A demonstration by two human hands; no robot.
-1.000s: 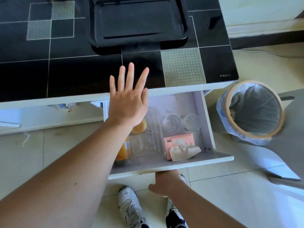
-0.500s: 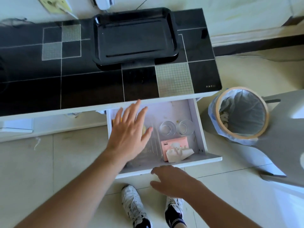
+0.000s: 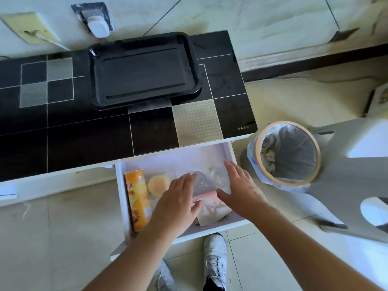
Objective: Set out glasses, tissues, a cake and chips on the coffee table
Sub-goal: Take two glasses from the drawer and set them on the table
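Open drawer (image 3: 227, 152): chips can (image 3: 136, 198) lying lengthwise front-to-back; both hands' fingers (image 3: 186, 179) relaxed, holding nothing.

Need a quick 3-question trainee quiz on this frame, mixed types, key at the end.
1. True or false: the black tray on the coffee table holds the two glasses.
2. In the open drawer, which item lies furthest left? A) chips can B) cake C) tissue pack
3. Fill in: both the left hand and the right hand are ____, gripping nothing.

Key: 1 false, the glasses are in the drawer; 2 A; 3 open.
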